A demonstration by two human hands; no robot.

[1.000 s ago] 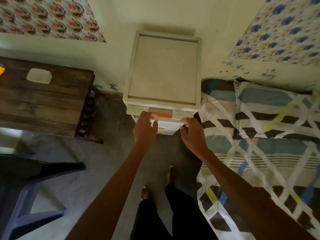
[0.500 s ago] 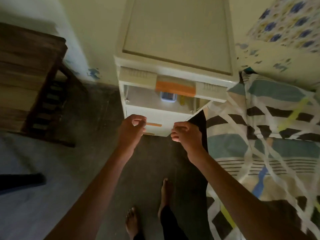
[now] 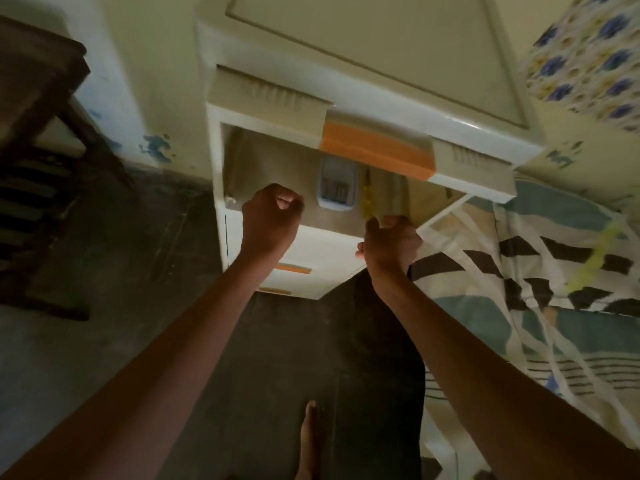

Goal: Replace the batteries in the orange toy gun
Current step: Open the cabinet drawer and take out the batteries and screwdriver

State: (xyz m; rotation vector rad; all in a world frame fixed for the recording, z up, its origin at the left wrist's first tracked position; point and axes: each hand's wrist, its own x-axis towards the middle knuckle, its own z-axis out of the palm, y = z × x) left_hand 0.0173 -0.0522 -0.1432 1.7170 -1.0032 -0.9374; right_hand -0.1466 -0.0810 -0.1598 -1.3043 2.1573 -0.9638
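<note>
- At drawer point(image 3: 277, 168) front: left hand point(image 3: 270, 223) and right hand point(image 3: 391, 242) are both clamping fingers over its rim.
- Toy gun isn't showing anywhere; battery box point(image 3: 337, 188) and screwdriver point(image 3: 367, 199) are lying inside.
- Risk: pulling too far is tipping drawer out, spilling contents.

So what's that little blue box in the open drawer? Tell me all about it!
The little box is pale blue, see-through-looking plastic with rounded corners. Dark stripes show inside, too blurry to name. It lies flat on the open drawer's grey floor, beside a thin yellow tool. The left hand and right hand don't touch it.
</note>
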